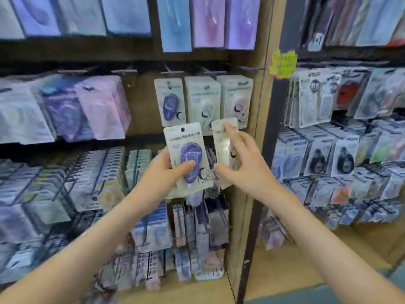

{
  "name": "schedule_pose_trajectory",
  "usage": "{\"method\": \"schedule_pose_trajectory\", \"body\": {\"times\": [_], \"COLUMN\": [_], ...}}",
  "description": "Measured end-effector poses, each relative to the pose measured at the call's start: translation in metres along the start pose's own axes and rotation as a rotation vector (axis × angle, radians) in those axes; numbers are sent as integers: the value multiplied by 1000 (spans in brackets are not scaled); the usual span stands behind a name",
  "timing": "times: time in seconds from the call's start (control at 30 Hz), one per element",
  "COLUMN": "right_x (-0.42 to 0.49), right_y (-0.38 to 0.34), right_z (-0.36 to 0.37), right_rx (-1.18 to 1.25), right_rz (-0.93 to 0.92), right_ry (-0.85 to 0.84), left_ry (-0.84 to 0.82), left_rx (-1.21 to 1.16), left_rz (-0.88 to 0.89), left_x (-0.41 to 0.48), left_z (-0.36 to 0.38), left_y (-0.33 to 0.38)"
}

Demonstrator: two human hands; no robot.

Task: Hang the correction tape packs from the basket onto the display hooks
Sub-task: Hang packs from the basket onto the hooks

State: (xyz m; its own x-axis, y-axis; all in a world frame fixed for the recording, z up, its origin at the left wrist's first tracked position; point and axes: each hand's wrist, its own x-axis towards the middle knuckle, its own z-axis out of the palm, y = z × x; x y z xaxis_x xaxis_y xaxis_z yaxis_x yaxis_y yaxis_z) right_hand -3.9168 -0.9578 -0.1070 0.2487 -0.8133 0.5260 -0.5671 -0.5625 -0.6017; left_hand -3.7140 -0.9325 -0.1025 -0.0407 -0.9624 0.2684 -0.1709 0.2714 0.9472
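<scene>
My left hand (pixel 168 170) grips a stack of correction tape packs; the front pack (pixel 186 148) is cream with a purple dispenser and a hang hole at its top. My right hand (pixel 243 159) holds a second cream pack (pixel 223 148), forefinger laid up its face and thumb at its lower edge. Both packs are held just below three hooks (pixel 210 72) on the wooden panel. On those hooks hang a purple pack (pixel 169 102), a white pack (pixel 201 99) and a pale pack (pixel 235 95). No basket shows in view.
Wire racks full of packaged stationery (pixel 65 189) fill the left and lower shelves. A wooden post (pixel 260 128) with a yellow-green tag (pixel 282 63) divides this bay from another stocked rack (pixel 339 150) on the right. Larger purple and blue packs (pixel 208 20) hang above.
</scene>
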Motion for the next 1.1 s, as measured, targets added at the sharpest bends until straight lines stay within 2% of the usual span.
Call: {"method": "schedule_pose_trajectory", "body": {"times": [0.13, 0.27, 0.5, 0.7, 0.83, 0.9, 1.0, 1.1], "right_x": [57, 89, 93, 107, 112, 103, 83, 72], "right_y": [-19, -24, -26, -33, -40, -46, -61, -78], "right_z": [12, 22, 24, 23, 22, 24, 34, 45], "right_rx": [3, -67, -225, -476, -554, -547, -414, -151], "right_rz": [34, 67, 108, 184, 249, 219, 71, -13], "right_ry": [152, 216, 180, 89, 27, 94, 264, 206], "left_ry": [3, -7, -59, 5, -8, -54, -74, -71], "left_rx": [32, 63, -18, -75, -93, -84, -17, 51], "left_rz": [74, 91, 68, -5, 29, 60, 146, 238], "left_x": [28, 43, 53, 65, 68, 66, 65, 68], "left_z": [-47, -77, -95, -89, -82, -80, -76, -71], "left_y": [12, 10, 1, -6, 1, 4, 5, 10]}}
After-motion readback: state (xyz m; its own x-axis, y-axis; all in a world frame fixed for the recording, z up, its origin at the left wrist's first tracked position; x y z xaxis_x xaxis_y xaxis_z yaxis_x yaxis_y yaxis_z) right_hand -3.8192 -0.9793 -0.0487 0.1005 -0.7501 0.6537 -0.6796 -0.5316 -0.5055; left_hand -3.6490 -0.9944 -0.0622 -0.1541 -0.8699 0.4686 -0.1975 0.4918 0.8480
